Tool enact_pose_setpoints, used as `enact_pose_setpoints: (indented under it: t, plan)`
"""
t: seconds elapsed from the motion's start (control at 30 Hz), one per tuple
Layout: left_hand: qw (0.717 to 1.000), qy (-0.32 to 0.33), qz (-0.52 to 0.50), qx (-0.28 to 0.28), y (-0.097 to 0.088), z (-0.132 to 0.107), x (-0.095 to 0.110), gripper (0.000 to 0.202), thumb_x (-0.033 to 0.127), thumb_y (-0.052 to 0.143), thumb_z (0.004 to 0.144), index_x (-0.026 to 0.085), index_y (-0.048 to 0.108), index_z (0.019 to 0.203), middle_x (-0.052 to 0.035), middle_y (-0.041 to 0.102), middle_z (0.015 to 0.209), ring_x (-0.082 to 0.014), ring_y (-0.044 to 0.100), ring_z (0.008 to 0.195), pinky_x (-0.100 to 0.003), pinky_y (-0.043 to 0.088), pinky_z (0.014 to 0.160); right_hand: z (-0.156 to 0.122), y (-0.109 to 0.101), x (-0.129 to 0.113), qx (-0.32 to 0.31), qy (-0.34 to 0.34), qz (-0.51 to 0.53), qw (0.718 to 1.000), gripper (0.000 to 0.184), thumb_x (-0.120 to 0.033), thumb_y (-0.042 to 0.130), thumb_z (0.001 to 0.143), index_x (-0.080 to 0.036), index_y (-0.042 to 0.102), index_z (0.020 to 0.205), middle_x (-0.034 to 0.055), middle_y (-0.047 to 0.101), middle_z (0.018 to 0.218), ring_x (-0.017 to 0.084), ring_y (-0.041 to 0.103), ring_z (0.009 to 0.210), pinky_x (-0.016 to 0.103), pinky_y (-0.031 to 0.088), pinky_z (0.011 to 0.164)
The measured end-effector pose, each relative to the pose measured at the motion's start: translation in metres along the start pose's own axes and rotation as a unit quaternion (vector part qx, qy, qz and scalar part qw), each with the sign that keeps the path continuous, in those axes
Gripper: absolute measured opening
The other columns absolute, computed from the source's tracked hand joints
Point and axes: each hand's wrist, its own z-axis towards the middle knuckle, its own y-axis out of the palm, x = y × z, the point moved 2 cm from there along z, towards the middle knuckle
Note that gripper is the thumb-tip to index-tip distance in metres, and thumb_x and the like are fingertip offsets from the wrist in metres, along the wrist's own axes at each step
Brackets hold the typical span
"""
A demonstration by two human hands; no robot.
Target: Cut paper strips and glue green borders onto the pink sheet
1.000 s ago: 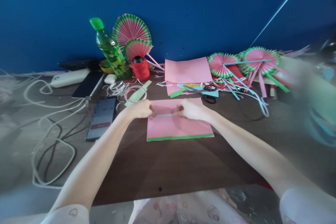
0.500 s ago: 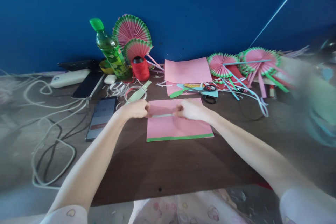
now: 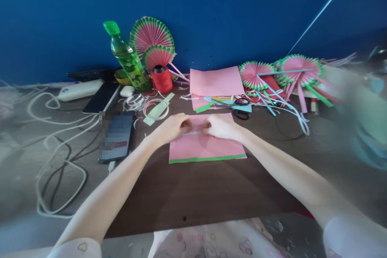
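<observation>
On my feed, the left hand (image 3: 173, 125) has just slid inward from the sheet's left edge, closing much of the gap to the right hand (image 3: 222, 125), which has barely moved. Both have curled fingers with tips down at the white strip (image 3: 193, 132); I can't tell whether either pinches it. Less of the strip shows now, so I judge the left fingers are working along it. The pink sheet (image 3: 205, 147) lies flat beneath both hands, its green border (image 3: 208, 158) nearest me. Just beyond the right hand I see scissors (image 3: 232, 106); left of the left hand, a phone (image 3: 121, 131). Farther out, the dark table (image 3: 181, 193) runs back past pleated fans (image 3: 152, 34) to a blue wall (image 3: 211, 8).
</observation>
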Motion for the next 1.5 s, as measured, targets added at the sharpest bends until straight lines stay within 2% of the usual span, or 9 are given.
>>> enact_pose_setpoints:
  t: [0.1, 0.27, 0.47, 0.7, 1.17, 1.5]
  plan:
    - [1.0, 0.007, -0.001, 0.0, 0.006, 0.002, -0.003, 0.01, 0.026, 0.055, 0.074, 0.016, 0.058, 0.074, -0.0012, 0.055, 0.078, -0.0127, 0.051, 0.069, -0.024, 0.039, 0.066, 0.001, 0.002, 0.001, 0.005, 0.003, 0.001, 1.0, 0.019, -0.024, 0.052, 0.07, -0.017, 0.052, 0.052, -0.0001, 0.054, 0.047, 0.009, 0.043, 0.044, 0.024, 0.027, 0.048]
    - [0.999, 0.032, -0.028, -0.031, 0.002, 0.002, -0.01, 0.009, 0.02, 0.053, 0.074, 0.016, 0.06, 0.078, -0.0016, 0.057, 0.082, -0.0131, 0.053, 0.073, -0.024, 0.04, 0.071, 0.001, 0.002, 0.001, 0.01, 0.006, -0.003, 1.0, 0.02, -0.027, 0.052, 0.071, -0.017, 0.056, 0.055, 0.0009, 0.056, 0.05, 0.01, 0.046, 0.047, 0.024, 0.027, 0.049]
    - [0.996, 0.052, -0.049, -0.061, -0.001, 0.002, -0.018, 0.015, 0.023, 0.055, 0.073, 0.016, 0.061, 0.085, -0.0026, 0.058, 0.086, -0.0152, 0.055, 0.076, -0.025, 0.043, 0.069, 0.0, 0.001, 0.002, 0.003, 0.007, -0.008, 1.0, 0.017, -0.028, 0.053, 0.073, -0.016, 0.062, 0.063, 0.0013, 0.058, 0.053, 0.01, 0.047, 0.05, 0.025, 0.027, 0.051]
    - [0.996, 0.053, -0.047, -0.048, -0.002, 0.003, -0.022, 0.015, 0.025, 0.056, 0.072, 0.017, 0.061, 0.084, -0.0021, 0.06, 0.085, -0.0157, 0.056, 0.075, -0.026, 0.043, 0.07, 0.001, 0.002, 0.004, 0.01, 0.005, -0.011, 1.0, 0.017, -0.03, 0.055, 0.072, -0.017, 0.061, 0.063, 0.001, 0.058, 0.055, 0.01, 0.047, 0.051, 0.024, 0.027, 0.05]
    - [0.995, 0.084, -0.022, -0.039, -0.002, 0.001, -0.021, 0.017, 0.016, 0.049, 0.074, 0.016, 0.064, 0.082, -0.0022, 0.062, 0.086, -0.0143, 0.057, 0.078, -0.024, 0.043, 0.073, 0.001, 0.001, 0.003, 0.002, 0.011, -0.014, 1.0, 0.017, -0.029, 0.054, 0.073, -0.017, 0.063, 0.067, 0.0016, 0.061, 0.058, 0.01, 0.049, 0.052, 0.023, 0.028, 0.05]
    - [0.995, 0.082, -0.025, -0.044, 0.0, 0.003, -0.023, 0.02, 0.015, 0.048, 0.072, 0.017, 0.064, 0.083, -0.0021, 0.063, 0.085, -0.0144, 0.057, 0.077, -0.024, 0.043, 0.071, 0.001, 0.001, 0.003, 0.0, 0.002, -0.004, 1.0, 0.015, -0.027, 0.053, 0.072, -0.017, 0.06, 0.063, 0.0008, 0.059, 0.055, 0.009, 0.048, 0.049, 0.023, 0.027, 0.048]
